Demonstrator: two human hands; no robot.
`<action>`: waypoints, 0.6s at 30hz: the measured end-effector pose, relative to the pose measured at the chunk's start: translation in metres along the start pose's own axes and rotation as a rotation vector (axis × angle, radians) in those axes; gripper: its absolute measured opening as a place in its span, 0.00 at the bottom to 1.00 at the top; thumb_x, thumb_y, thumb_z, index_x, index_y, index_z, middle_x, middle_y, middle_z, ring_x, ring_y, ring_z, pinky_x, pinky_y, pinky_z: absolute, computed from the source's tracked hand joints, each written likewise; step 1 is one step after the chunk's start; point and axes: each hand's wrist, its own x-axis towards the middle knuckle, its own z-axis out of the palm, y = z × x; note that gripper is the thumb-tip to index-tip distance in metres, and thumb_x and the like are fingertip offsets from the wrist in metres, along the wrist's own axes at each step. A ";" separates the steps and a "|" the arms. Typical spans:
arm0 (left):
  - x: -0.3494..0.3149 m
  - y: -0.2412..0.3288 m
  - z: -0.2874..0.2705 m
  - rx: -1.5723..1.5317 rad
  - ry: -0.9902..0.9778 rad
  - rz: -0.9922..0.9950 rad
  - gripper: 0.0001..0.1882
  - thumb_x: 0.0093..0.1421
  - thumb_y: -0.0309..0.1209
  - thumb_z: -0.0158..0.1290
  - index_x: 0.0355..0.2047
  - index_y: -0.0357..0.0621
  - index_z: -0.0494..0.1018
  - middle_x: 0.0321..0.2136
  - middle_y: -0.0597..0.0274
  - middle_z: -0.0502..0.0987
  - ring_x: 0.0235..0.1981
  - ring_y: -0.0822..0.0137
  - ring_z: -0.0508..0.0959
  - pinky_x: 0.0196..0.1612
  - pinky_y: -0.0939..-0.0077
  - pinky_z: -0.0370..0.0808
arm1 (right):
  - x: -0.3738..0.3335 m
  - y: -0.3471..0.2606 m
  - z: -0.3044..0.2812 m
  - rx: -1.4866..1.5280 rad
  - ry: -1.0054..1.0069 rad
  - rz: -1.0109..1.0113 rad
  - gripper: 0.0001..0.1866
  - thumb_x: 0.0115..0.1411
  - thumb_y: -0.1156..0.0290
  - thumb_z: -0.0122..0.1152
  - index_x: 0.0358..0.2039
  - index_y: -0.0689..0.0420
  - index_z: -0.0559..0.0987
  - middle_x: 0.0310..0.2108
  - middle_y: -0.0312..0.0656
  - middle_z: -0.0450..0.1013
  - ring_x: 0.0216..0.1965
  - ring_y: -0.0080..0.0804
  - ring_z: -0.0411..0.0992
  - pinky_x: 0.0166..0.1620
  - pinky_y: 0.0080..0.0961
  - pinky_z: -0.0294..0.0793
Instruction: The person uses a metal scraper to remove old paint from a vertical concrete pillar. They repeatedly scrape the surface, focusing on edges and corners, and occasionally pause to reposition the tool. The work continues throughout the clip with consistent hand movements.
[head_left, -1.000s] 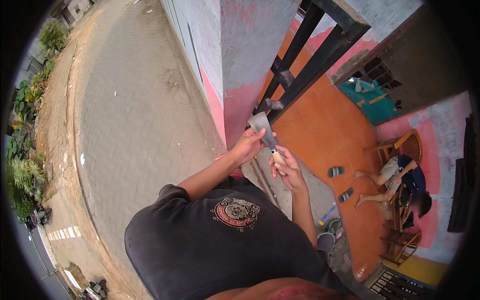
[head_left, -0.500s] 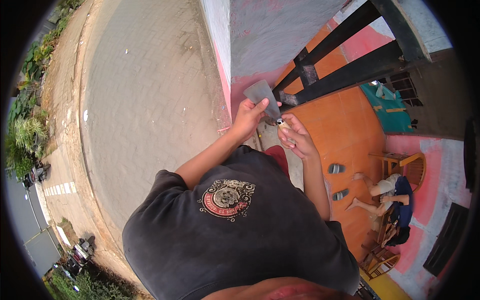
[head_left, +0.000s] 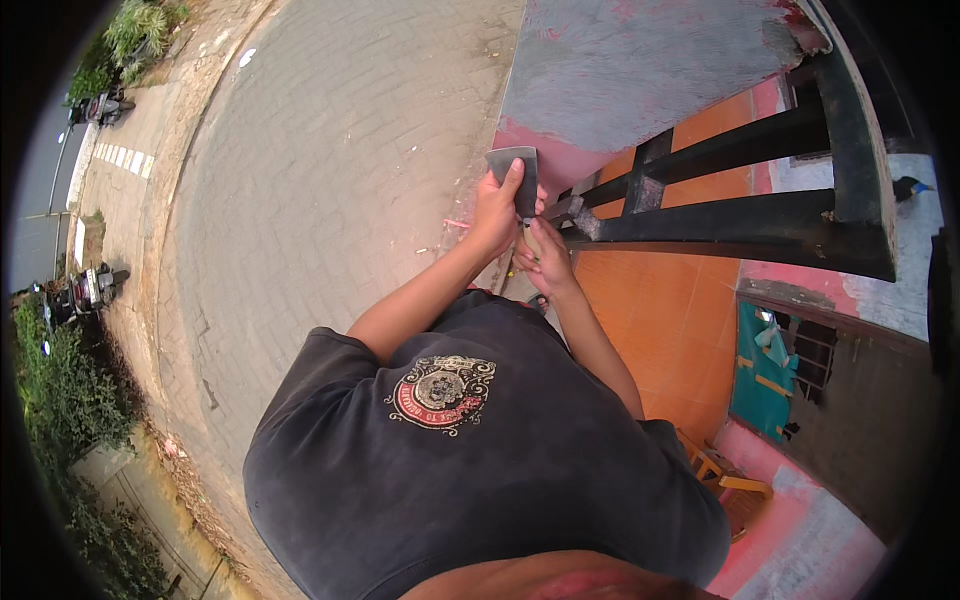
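Observation:
A putty knife with a grey metal blade (head_left: 527, 192) and a pale handle (head_left: 531, 238) is held between both hands in front of my chest. My left hand (head_left: 495, 214) is closed on the blade, its thumb pressed flat along the metal face. Just below and to the right, my right hand (head_left: 548, 262) grips the handle with curled fingers. The handle is partly hidden by those fingers. Beyond the blade stands the corner of a wall (head_left: 640, 75), grey over most of its face with patchy pink lower down.
A black barred frame (head_left: 740, 222) juts out close on the right, over an orange tiled floor (head_left: 640, 310). Grey paving (head_left: 330, 180) runs along the left. A wooden chair (head_left: 735, 490) stands at lower right, and parked motorbikes (head_left: 90, 290) are at far left.
The view has turned, taking the seated person and the sandals out of sight. The putty knife now points more upright. My right hand has come left, nearer my left hand.

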 end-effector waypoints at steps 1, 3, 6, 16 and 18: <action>0.000 -0.002 0.002 0.013 0.038 0.041 0.18 0.70 0.47 0.53 0.39 0.43 0.70 0.26 0.55 0.79 0.23 0.66 0.79 0.28 0.73 0.78 | 0.002 0.000 0.001 -0.005 0.008 0.002 0.12 0.75 0.61 0.47 0.47 0.55 0.71 0.23 0.33 0.63 0.17 0.16 0.55 0.21 0.15 0.53; 0.002 -0.005 0.005 0.036 0.096 0.099 0.19 0.69 0.47 0.54 0.39 0.42 0.70 0.24 0.55 0.79 0.20 0.67 0.79 0.25 0.75 0.77 | 0.006 0.002 0.003 -0.049 0.026 -0.026 0.11 0.74 0.61 0.48 0.46 0.56 0.71 0.24 0.33 0.64 0.19 0.15 0.58 0.20 0.14 0.53; 0.002 -0.008 0.009 0.057 0.156 0.142 0.19 0.69 0.47 0.55 0.38 0.41 0.70 0.22 0.54 0.79 0.19 0.67 0.78 0.23 0.76 0.76 | 0.008 0.004 0.003 -0.080 0.060 -0.039 0.12 0.73 0.61 0.50 0.46 0.56 0.72 0.25 0.33 0.64 0.20 0.15 0.60 0.20 0.13 0.54; 0.004 0.008 0.002 0.223 0.100 0.247 0.19 0.69 0.44 0.57 0.40 0.36 0.73 0.25 0.51 0.81 0.22 0.66 0.81 0.25 0.74 0.79 | 0.036 0.029 -0.014 0.156 -0.161 0.080 0.18 0.71 0.49 0.50 0.39 0.52 0.72 0.17 0.31 0.61 0.12 0.17 0.52 0.20 0.15 0.50; 0.006 0.016 -0.003 0.232 0.047 0.216 0.20 0.68 0.44 0.57 0.40 0.35 0.73 0.25 0.50 0.82 0.22 0.65 0.82 0.26 0.74 0.79 | 0.041 0.036 -0.007 0.166 -0.095 0.021 0.18 0.71 0.49 0.50 0.40 0.52 0.72 0.17 0.31 0.61 0.11 0.17 0.51 0.20 0.15 0.51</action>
